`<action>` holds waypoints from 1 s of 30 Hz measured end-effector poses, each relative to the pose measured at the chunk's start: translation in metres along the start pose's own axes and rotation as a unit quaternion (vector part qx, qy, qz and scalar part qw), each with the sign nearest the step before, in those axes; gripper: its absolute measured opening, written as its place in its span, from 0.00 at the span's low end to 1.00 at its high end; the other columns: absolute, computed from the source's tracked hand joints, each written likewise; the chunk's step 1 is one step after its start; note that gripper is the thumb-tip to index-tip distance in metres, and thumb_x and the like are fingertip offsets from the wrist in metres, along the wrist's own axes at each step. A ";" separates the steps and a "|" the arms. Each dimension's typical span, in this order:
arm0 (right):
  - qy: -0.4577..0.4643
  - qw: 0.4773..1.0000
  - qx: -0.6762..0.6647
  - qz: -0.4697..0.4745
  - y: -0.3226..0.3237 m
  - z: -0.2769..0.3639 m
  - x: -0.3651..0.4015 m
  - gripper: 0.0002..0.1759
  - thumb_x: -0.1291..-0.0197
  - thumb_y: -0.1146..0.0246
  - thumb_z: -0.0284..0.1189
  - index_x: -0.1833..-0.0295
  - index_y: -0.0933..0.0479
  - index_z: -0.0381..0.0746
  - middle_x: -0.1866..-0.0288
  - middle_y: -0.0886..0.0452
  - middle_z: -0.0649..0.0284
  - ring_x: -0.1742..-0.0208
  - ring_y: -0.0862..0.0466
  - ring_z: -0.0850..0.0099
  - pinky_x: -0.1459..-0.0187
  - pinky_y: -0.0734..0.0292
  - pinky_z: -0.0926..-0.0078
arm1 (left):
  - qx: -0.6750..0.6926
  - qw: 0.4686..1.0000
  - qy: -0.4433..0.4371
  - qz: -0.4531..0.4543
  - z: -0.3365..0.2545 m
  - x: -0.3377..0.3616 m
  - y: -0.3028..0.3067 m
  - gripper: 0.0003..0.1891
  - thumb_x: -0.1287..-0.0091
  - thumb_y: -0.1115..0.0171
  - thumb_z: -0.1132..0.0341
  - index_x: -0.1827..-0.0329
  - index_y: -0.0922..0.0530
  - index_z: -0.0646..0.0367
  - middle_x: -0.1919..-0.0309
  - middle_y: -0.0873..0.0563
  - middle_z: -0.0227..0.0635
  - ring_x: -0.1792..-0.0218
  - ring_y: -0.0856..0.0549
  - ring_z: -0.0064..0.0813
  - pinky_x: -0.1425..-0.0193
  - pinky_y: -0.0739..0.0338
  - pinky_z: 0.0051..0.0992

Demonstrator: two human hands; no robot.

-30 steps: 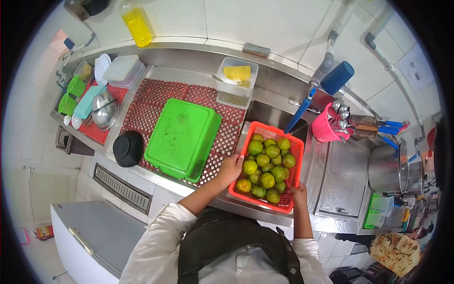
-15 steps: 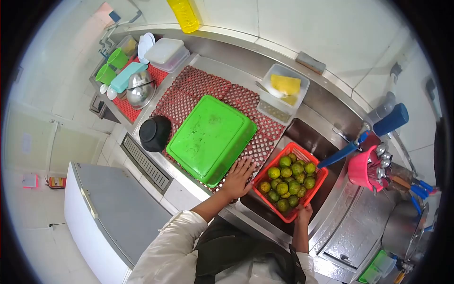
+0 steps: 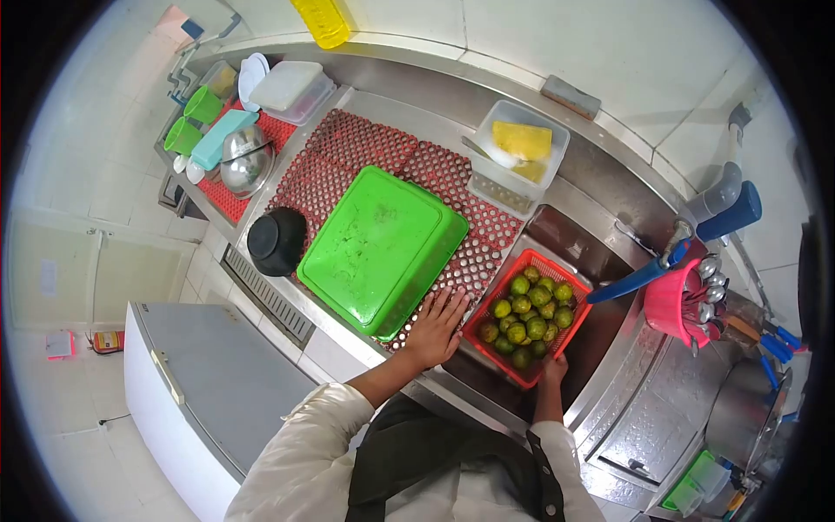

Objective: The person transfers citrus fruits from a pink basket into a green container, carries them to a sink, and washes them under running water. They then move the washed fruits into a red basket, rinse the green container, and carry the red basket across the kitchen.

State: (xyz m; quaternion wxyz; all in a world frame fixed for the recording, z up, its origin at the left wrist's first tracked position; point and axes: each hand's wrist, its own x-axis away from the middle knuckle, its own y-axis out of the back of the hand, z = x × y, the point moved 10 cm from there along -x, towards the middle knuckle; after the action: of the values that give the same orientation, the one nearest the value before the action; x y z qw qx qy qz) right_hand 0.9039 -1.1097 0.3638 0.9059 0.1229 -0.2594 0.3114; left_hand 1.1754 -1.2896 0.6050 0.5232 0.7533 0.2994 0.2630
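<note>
My left hand (image 3: 436,331) lies flat with its fingers spread on the red perforated mat (image 3: 352,143), beside an upturned green plastic tub (image 3: 378,248). My right hand (image 3: 552,371) grips the near corner of an orange-red plastic basket (image 3: 570,337), its fingers partly hidden by the rim. Several green citrus fruits (image 3: 532,315) fill the basket, which is in the steel sink (image 3: 600,352). Above the sink's right side, a blue-sleeved tap (image 3: 639,280) points at the basket's far right corner.
A clear container (image 3: 513,196) with a yellow sponge (image 3: 522,139) stands behind the basket. A black bowl (image 3: 277,242) sits left of the tub. Right of the sink is a pink holder (image 3: 668,300) with spoons. Steel bowls (image 3: 247,165) and a lidded box (image 3: 294,91) stand at the far left.
The view has shifted slightly. The basket and my right hand have moved a little away from my body, and the basket appears slightly lower in the sink. My left hand stays on the mat.
</note>
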 end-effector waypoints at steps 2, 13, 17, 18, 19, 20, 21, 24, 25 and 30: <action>-0.035 0.997 0.070 -0.030 0.011 -0.017 -0.014 0.13 0.52 0.46 0.18 0.59 0.24 0.38 0.69 0.25 0.70 0.72 0.26 0.81 0.73 0.31 0.83 | 0.009 1.000 -0.006 0.002 -0.003 0.003 -0.001 0.34 0.42 0.52 0.61 0.32 0.50 0.61 0.32 0.48 0.42 0.32 0.50 0.42 0.30 0.62 0.42; 0.102 0.903 0.413 -0.050 0.014 -0.033 -0.058 0.28 0.46 0.45 0.47 0.48 0.31 0.36 0.58 0.23 0.52 0.56 0.21 0.63 0.56 0.28 0.66 | 0.035 0.999 -0.014 0.014 -0.010 0.004 -0.006 0.36 0.46 0.49 0.60 0.33 0.48 0.62 0.34 0.44 0.42 0.32 0.45 0.36 0.30 0.62 0.42; 0.207 0.963 0.037 -0.169 0.003 0.166 0.010 0.17 0.41 0.48 0.42 0.54 0.33 0.40 0.65 0.25 0.59 0.67 0.22 0.71 0.71 0.26 0.74 | 0.016 1.000 -0.025 0.007 -0.013 0.002 -0.005 0.37 0.46 0.49 0.58 0.33 0.49 0.63 0.34 0.44 0.44 0.32 0.47 0.38 0.30 0.62 0.43; 0.183 0.966 -0.150 -0.100 -0.022 0.256 0.067 0.13 0.37 0.51 0.39 0.56 0.35 0.41 0.71 0.29 0.66 0.75 0.27 0.78 0.76 0.29 0.83 | 0.013 1.000 -0.020 0.006 -0.011 0.005 -0.005 0.37 0.46 0.49 0.58 0.33 0.49 0.63 0.34 0.44 0.43 0.32 0.47 0.38 0.30 0.62 0.43; 0.254 0.944 -0.211 -0.007 -0.027 0.313 0.089 0.09 0.37 0.49 0.36 0.63 0.36 0.42 0.70 0.29 0.65 0.75 0.29 0.81 0.77 0.35 0.84 | 0.032 0.999 -0.024 -0.017 -0.012 0.005 -0.002 0.36 0.47 0.47 0.59 0.35 0.45 0.64 0.35 0.42 0.43 0.33 0.45 0.39 0.31 0.62 0.45; 0.338 0.931 -0.136 0.030 -0.032 0.373 0.121 0.09 0.37 0.49 0.35 0.65 0.36 0.41 0.73 0.30 0.67 0.76 0.29 0.80 0.77 0.35 0.84 | 0.029 0.999 -0.027 -0.016 -0.013 0.004 -0.003 0.36 0.47 0.47 0.59 0.35 0.45 0.64 0.35 0.42 0.43 0.33 0.45 0.39 0.31 0.62 0.45; 0.419 0.904 -0.059 0.066 -0.040 0.424 0.153 0.10 0.38 0.49 0.35 0.66 0.36 0.41 0.76 0.31 0.69 0.78 0.29 0.80 0.78 0.36 0.83 | 0.052 0.998 -0.017 -0.045 -0.012 0.003 0.002 0.34 0.49 0.46 0.60 0.38 0.42 0.64 0.37 0.39 0.44 0.35 0.42 0.40 0.31 0.61 0.46; 0.531 0.777 0.335 -0.030 -0.097 0.508 0.205 0.15 0.38 0.50 0.39 0.69 0.34 0.38 0.83 0.28 0.62 0.79 0.24 0.67 0.78 0.34 0.73 | 0.080 0.991 0.019 -0.101 -0.036 -0.012 0.019 0.29 0.54 0.42 0.65 0.46 0.35 0.64 0.43 0.35 0.44 0.39 0.38 0.43 0.33 0.58 0.49; 0.487 0.736 0.458 -0.105 -0.108 0.515 0.205 0.17 0.39 0.50 0.41 0.69 0.33 0.37 0.84 0.27 0.58 0.78 0.22 0.62 0.78 0.32 0.69 | 0.114 0.985 0.010 -0.127 -0.050 -0.023 0.029 0.28 0.55 0.41 0.66 0.47 0.34 0.63 0.43 0.35 0.43 0.39 0.39 0.43 0.33 0.57 0.50; 0.450 0.688 0.556 -0.121 -0.115 0.515 0.198 0.17 0.39 0.51 0.41 0.66 0.32 0.35 0.76 0.24 0.50 0.70 0.22 0.53 0.68 0.30 0.56 | 0.521 0.851 0.051 -0.026 -0.068 -0.115 -0.064 0.20 0.46 0.45 0.71 0.48 0.32 0.58 0.48 0.27 0.43 0.45 0.29 0.44 0.40 0.38 0.43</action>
State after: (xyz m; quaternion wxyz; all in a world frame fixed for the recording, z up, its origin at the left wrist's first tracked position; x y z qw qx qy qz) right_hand 0.9065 -1.2974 0.8955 0.7097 0.4794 0.4173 0.3039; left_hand 1.0373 -1.3126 0.5567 0.0443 0.8928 0.4385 0.0930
